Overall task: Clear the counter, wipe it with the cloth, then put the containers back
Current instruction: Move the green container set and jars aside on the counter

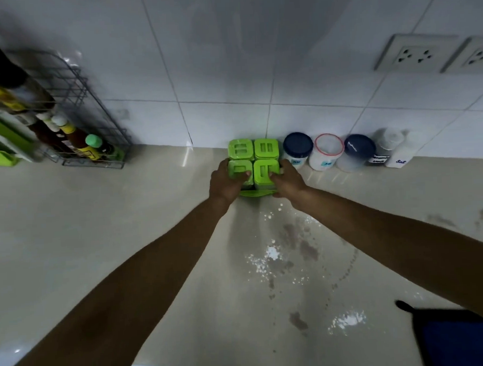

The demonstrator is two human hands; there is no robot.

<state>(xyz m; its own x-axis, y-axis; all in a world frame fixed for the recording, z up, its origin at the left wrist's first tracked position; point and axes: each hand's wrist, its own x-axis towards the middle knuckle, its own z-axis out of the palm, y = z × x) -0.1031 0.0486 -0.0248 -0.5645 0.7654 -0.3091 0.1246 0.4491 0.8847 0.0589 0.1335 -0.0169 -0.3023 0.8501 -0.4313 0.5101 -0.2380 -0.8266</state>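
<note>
A green spice rack (252, 160) with several square lidded jars on a green base stands against the tiled wall on the beige counter (98, 216). My left hand (226, 183) grips its left side, thumb on a front lid. My right hand (287, 179) grips its right side the same way. To the right along the wall stand round containers: a dark-lidded jar (297, 150), a clear red-rimmed jar (327, 151), another dark-lidded jar (356, 153) and pale labelled jars (391, 148). White powder (271, 253) and brown stains (306, 246) lie on the counter. A dark blue cloth (460, 339) lies at the lower right.
A wire rack (88, 128) with sauce bottles stands at the back left, beside a green and white holder (0, 143). Two wall sockets (414, 53) sit at the upper right. The counter's front edge runs along the bottom.
</note>
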